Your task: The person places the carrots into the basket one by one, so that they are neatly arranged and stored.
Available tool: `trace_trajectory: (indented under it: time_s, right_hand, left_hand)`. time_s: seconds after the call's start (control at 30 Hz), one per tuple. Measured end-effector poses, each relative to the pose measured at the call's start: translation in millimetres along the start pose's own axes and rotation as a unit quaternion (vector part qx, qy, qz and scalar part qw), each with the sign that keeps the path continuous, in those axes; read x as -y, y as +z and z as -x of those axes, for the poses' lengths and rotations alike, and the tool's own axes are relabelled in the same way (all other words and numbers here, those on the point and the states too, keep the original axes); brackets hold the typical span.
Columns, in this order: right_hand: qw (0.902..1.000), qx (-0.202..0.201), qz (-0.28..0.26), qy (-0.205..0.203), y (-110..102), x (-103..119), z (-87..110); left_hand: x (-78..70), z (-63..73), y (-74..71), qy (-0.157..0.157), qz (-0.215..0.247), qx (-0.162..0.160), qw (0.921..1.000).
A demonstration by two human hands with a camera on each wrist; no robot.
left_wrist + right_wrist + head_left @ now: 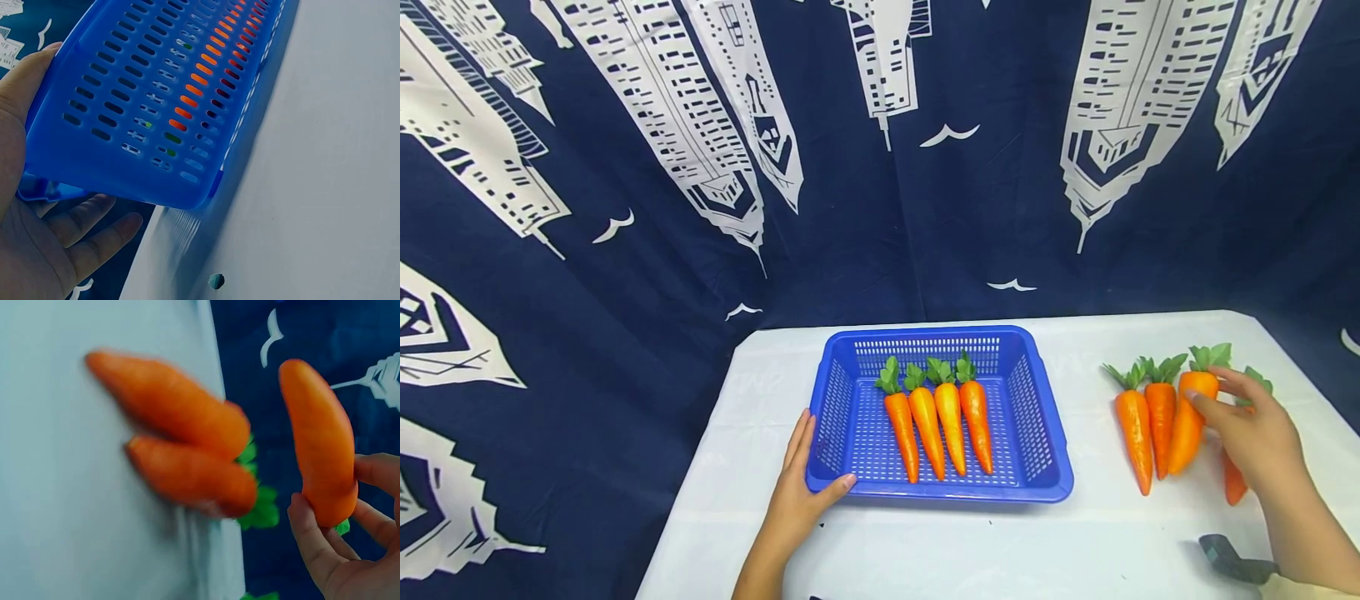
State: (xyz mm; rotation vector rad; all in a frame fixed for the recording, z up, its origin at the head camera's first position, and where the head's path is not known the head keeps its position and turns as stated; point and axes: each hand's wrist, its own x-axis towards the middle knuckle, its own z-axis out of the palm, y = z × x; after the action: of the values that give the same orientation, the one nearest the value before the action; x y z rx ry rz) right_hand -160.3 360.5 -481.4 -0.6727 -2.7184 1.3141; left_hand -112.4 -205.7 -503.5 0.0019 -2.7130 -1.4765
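My right hand pinches an orange carrot near its leafy end, thumb on one side and fingers on the other. In the right wrist view this carrot hangs apart from two blurred carrots on the white surface. Another carrot lies partly hidden behind that hand. My left hand rests against the near left corner of a blue plastic basket, fingers fairly straight along its side and thumb at the front rim. Several carrots with green tops lie side by side inside the basket.
A white-covered table carries everything. Behind it hangs a dark blue cloth printed with white buildings and birds. Beside my right forearm lies a dark object, partly hidden by the sleeve.
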Motion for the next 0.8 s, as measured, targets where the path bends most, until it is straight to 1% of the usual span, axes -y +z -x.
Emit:
trace_trajectory:
  time_s: [0.17, 0.37, 0.5, 0.6, 0.7, 0.8]
  right_hand:
    - [0.9989, 0.022, -0.040, -0.008, -2, 18, 5.3]
    - [0.9950, 0.044, -0.082, -0.036, 0, 40, 11.1]
    - [0.9934, 0.052, -0.093, -0.042, 4, 52, 13.9]
    - [0.9928, 0.051, -0.098, -0.046, 5, 60, 14.2]
    - [0.9916, 0.062, -0.107, -0.038, 5, 68, 15.3]
    - [0.9904, 0.059, -0.113, -0.052, 7, 79, 16.3]
  left_hand:
    - [-0.2, -0.5, 1.2, 0.002, 0.001, 0.001, 1.0000]
    - [-0.2, -0.7, 1.4, -0.001, 0.001, 0.002, 1.0000]
    - [-0.3, -0.4, 1.1, -0.003, 0.000, 0.002, 1.0000]
    - [-0.1, -0.3, 0.8, -0.003, 0.001, 0.002, 1.0000]
    - [-0.2, -0.3, 0.3, -0.002, -0.002, 0.001, 1.0000]
    - [0.3, -0.4, -0.2, 0.000, -0.002, 0.000, 1.0000]
